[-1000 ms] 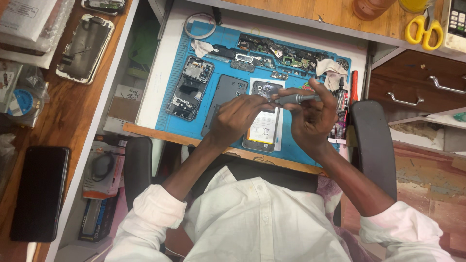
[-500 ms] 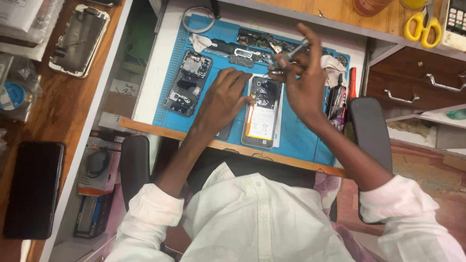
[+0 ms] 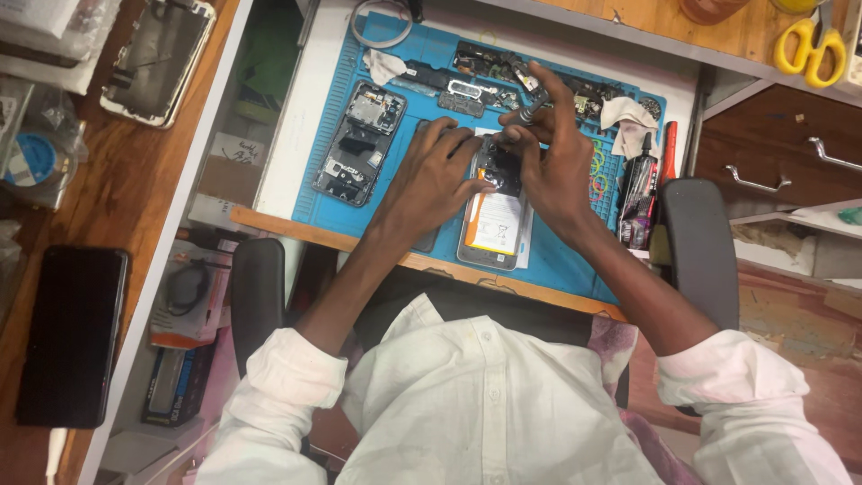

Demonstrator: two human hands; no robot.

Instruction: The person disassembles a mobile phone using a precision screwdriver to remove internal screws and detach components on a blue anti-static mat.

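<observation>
We see the opened phone [image 3: 495,220] lying on the blue mat [image 3: 575,260], near the counter's front edge. Our left hand [image 3: 431,175] rests flat and spread on it. Our right hand [image 3: 549,166] pinches a small screwdriver [image 3: 530,110] over the phone's top. Further back lies another disassembled phone [image 3: 359,144].

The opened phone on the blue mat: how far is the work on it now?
Done: the opened phone lies back cover off, battery exposed. In hand: the left hand steadies it while the right hand works a screwdriver at its upper end. Left: it is unassembled; loose parts lie along the blue mat, and a second opened phone lies beside it.
</observation>
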